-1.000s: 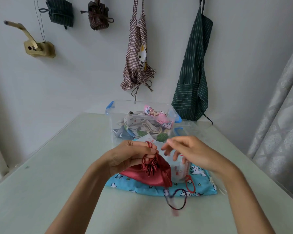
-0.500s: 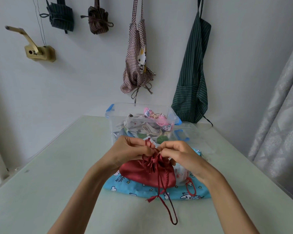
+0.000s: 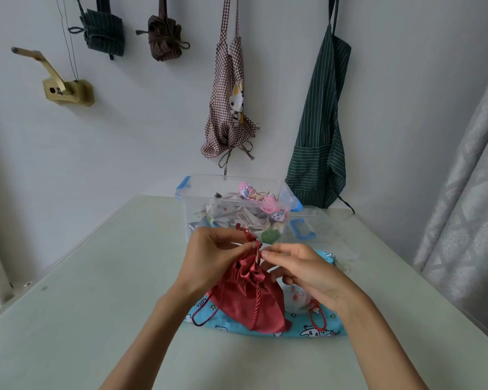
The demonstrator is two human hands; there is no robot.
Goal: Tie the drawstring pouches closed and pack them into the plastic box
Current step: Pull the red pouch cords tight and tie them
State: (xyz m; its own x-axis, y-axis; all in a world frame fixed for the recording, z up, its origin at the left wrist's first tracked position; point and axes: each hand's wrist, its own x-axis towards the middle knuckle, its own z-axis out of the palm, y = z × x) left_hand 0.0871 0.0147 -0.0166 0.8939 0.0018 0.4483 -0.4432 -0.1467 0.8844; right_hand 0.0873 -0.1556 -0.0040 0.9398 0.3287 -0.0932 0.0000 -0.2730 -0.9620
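Red pouch (image 3: 248,299) hangs gathered above the blue pouch (image 3: 268,327) on the counter (image 3: 96,305), near the plastic box (image 3: 234,204). Our left hand (image 3: 209,257) and right hand (image 3: 302,268) each pinch its cord (image 3: 250,237) at the neck. We judge the knot should be drawn snug against the gathers before release.

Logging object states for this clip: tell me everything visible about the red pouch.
The red pouch looks like shiny satin, its mouth gathered into tight pleats by a twisted red cord. It is held tilted, neck up toward the plastic box, its bottom corner over the blue cartoon-print pouch. The left hand and right hand pinch the cord at the neck; one cord end hangs down its front. No finished knot is visible.
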